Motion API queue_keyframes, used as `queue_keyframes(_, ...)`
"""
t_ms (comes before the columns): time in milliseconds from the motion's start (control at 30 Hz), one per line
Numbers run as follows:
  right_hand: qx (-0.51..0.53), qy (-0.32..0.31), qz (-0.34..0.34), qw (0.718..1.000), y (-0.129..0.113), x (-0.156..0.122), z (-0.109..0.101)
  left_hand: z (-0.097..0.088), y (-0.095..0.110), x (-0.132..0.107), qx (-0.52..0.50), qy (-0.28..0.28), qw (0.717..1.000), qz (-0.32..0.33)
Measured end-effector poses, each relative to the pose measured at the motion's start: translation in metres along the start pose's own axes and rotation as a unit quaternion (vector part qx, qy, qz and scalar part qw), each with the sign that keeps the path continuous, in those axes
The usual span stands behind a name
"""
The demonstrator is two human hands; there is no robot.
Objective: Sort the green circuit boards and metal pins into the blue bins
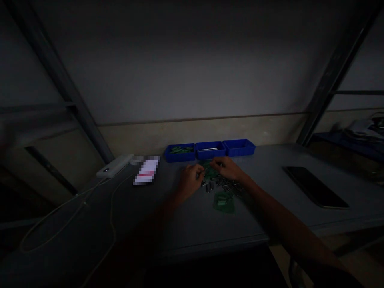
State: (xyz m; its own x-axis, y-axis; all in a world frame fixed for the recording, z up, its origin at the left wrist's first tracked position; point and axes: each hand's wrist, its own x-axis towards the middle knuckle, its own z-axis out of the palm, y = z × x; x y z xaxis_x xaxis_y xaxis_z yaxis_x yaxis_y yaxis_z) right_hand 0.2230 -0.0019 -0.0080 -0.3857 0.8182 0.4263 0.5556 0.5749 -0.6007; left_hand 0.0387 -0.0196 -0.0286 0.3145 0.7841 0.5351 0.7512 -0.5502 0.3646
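Observation:
In the dim head view, my left hand (191,179) is closed at the left edge of a pile of small metal cylinders (229,185), with its fingertips pinched together. My right hand (227,168) is also closed, its thumb and fingers pinched above the back of the pile. Whatever either pinch holds is too small and dark to make out. Green plastic bags (210,169) lie between and behind the two hands. Nearer me rests another small green bag (224,203) with pale green pieces in it.
Three blue bins stand along the wall: the left bin (180,157) holds green pieces, the middle bin (211,154) silver rods. A lit phone (147,171) and white power strip (115,166) with cables lie left; a dark tablet (315,187) lies right.

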Motion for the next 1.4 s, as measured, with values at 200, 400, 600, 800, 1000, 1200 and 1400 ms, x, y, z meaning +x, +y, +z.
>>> queue_keyframes(200, 0.001, 0.0, -0.002, 1.0, -0.003, -0.001, -0.001, -0.003, 0.004, 0.0, -0.005, -0.004, 1.0, -0.001)
queue_keyframes(400, 0.017, -0.002, 0.006, 1.0, -0.008, -0.003, -0.002, -0.003, 0.003, 0.0, 0.004, -0.004, 1.0, 0.005)
queue_keyframes(600, -0.005, -0.003, -0.006, 1.0, -0.006, -0.001, -0.001, -0.001, 0.001, 0.001, 0.003, -0.013, 1.0, -0.001)
queue_keyframes(800, -0.029, 0.002, -0.01, 1.0, -0.006, 0.0, 0.0, -0.001, -0.001, 0.001, -0.022, -0.002, 0.999, 0.028)
queue_keyframes(1000, 0.008, -0.004, -0.011, 1.0, -0.005, -0.001, 0.0, -0.002, 0.002, 0.001, -0.009, -0.013, 1.0, 0.014)
queue_keyframes(1200, -0.001, -0.013, -0.011, 1.0, -0.004, 0.0, 0.001, -0.002, 0.003, 0.001, -0.001, -0.037, 0.999, 0.0)
queue_keyframes(1400, -0.038, 0.074, 0.042, 0.996, 0.018, 0.006, -0.011, -0.005, 0.018, -0.005, 0.046, -0.06, 0.997, 0.012)
